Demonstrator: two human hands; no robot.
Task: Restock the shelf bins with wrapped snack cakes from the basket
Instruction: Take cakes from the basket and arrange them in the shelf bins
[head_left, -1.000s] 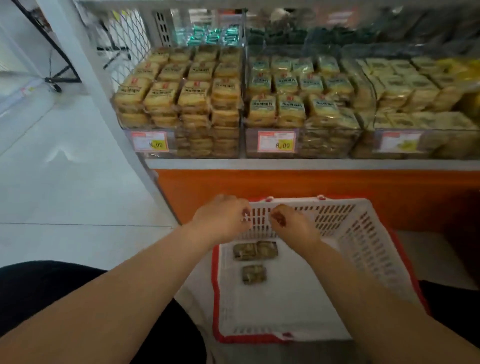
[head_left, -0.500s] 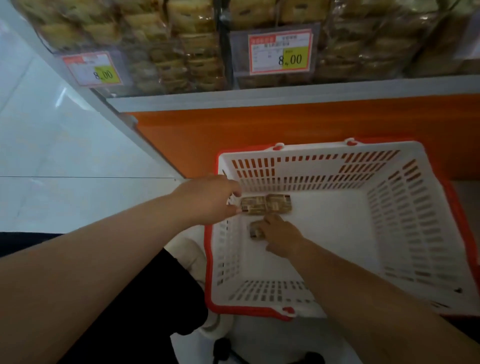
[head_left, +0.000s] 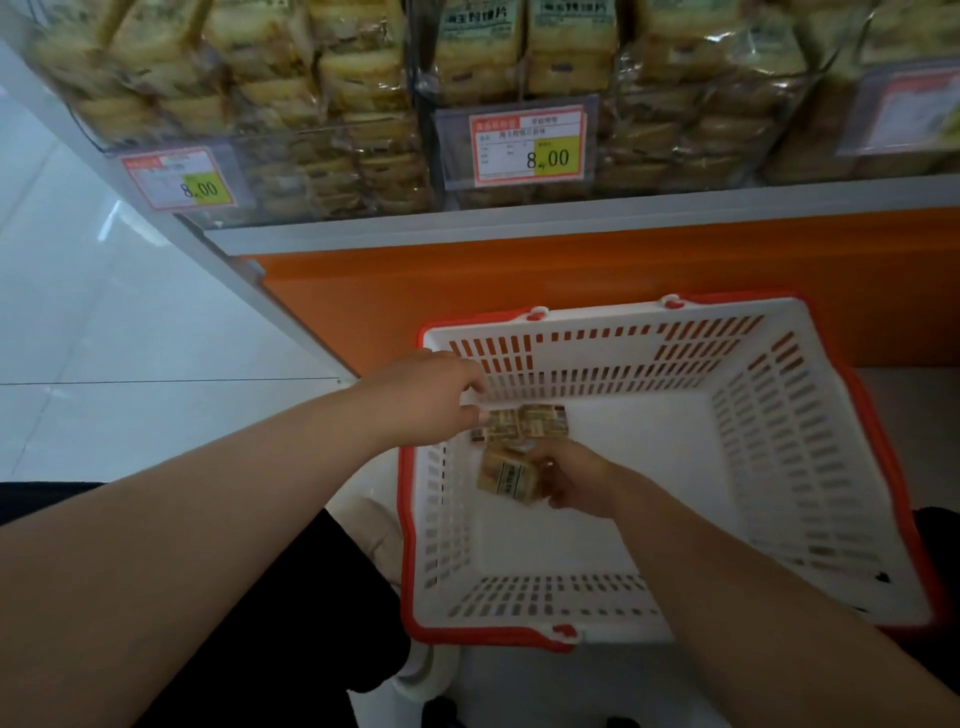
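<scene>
Snack cakes gripped inside basket (head_left: 779, 467)

One wrapped cake (head_left: 506, 475) is clamped by the right hand (head_left: 576, 480); two cakes (head_left: 522, 423) on the basket floor are pinched by the left hand (head_left: 426, 402).

We have a single view, from a wide-angle camera worn on our head, looking forward and steeply down. It sits close above the basket (head_left: 670, 317), whose white slotted walls and red rim fill the lower right, seen almost from overhead. Both our forearms enter from the bottom edge and reach away from the lens. The top edge catches only the lowest shelf bins (head_left: 322, 119) and their price tags (head_left: 527, 143), near and facing us. The pale floor (head_left: 104, 312) runs off to the left. Straight lines bow towards the corners.
</scene>
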